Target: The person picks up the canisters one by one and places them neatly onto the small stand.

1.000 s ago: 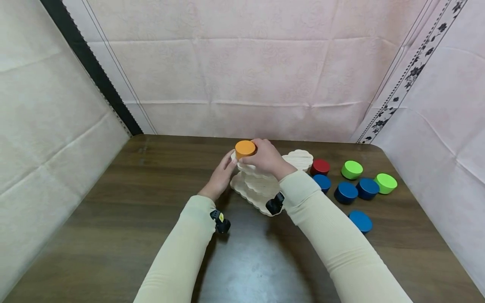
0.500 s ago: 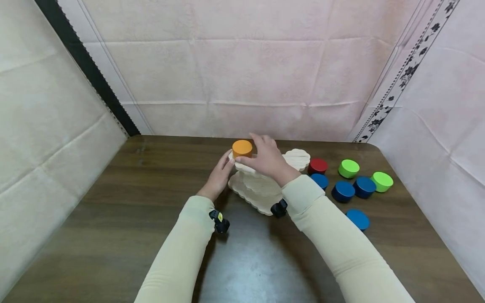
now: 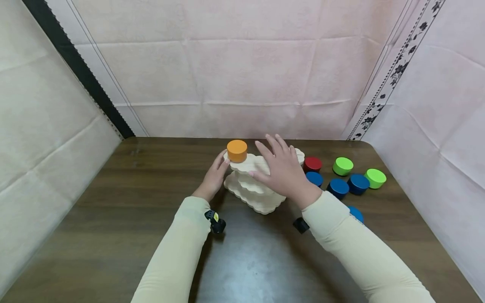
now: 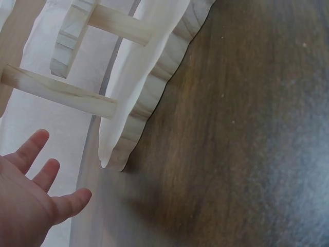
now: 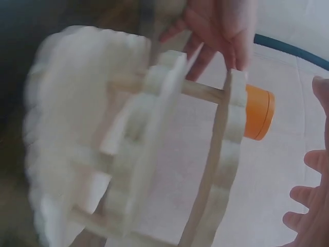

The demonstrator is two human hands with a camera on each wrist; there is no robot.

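A pale wooden stand with three scalloped tiers (image 3: 251,162) stands on the table, its tiers joined by round posts in the left wrist view. On the left end of its top tier sits an orange round piece (image 3: 237,152), upright. My left hand (image 3: 213,179) pinches that tier's edge beside the orange piece; its other fingers (image 4: 72,205) spread loosely below. Clear of the orange piece, my right hand (image 3: 285,172) hangs over the stand's right part with fingers spread, holding nothing. It hides part of the tiers. Both wrists wear small black cameras.
Right of the stand are a red round piece (image 3: 312,164), several blue ones (image 3: 358,184) and two green ones (image 3: 342,166). My right sleeve partly covers the nearest blue one. Pale cloth (image 3: 242,84) hangs behind and beside the brown table (image 3: 113,227).
My right hand has let go of the orange piece, opened its fingers and drawn back to the right. The orange piece stays on the top tier; my left hand keeps its place there.
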